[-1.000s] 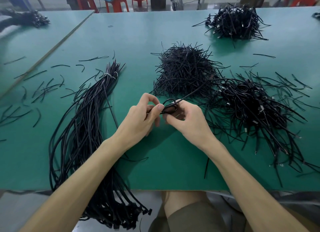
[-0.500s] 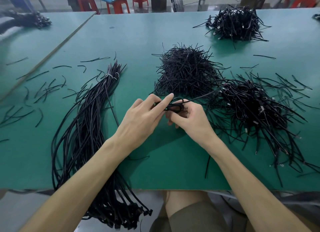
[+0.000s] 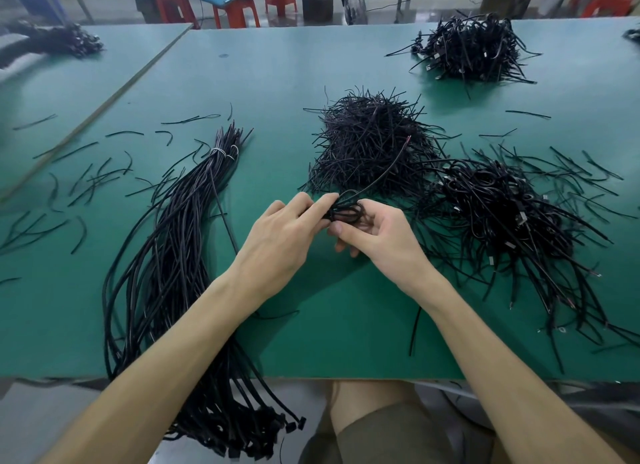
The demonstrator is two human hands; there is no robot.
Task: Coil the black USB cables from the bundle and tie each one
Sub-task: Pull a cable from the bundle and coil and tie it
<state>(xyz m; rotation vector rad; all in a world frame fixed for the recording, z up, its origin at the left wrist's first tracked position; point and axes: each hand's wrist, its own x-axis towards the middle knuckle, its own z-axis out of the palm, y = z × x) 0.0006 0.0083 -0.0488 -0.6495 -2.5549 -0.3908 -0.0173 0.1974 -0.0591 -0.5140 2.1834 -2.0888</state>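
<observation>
Leftmost, short loose ties (image 3: 90, 183) lie scattered on the green table (image 3: 277, 83). Beside them, the bundle (image 3: 173, 256) of long black cables runs from a white band (image 3: 218, 152) down over the near edge. At centre, the left hand (image 3: 280, 235) lays nearly straight fingers against a small coiled cable (image 3: 346, 212); whether they pinch it cannot be told. The right hand (image 3: 377, 242) curls round that coil. Further right lies a pile of coiled cables (image 3: 502, 214).
</observation>
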